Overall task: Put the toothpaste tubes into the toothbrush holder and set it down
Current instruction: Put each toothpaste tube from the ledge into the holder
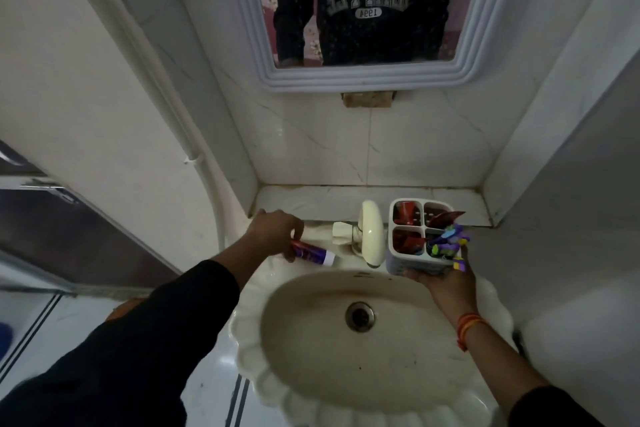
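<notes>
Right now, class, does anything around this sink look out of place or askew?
Yes. One toothpaste tube lies flat on the sink rim left of the tap, under the left hand, not in the holder. The right hand holds that holder off the ledge.

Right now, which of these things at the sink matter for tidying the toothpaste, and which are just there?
Part of the job:
toothpaste tube, gripped by the left hand
toothbrush holder, held up by the right hand

Just there:
tap
sink
mirror
ledge
</notes>
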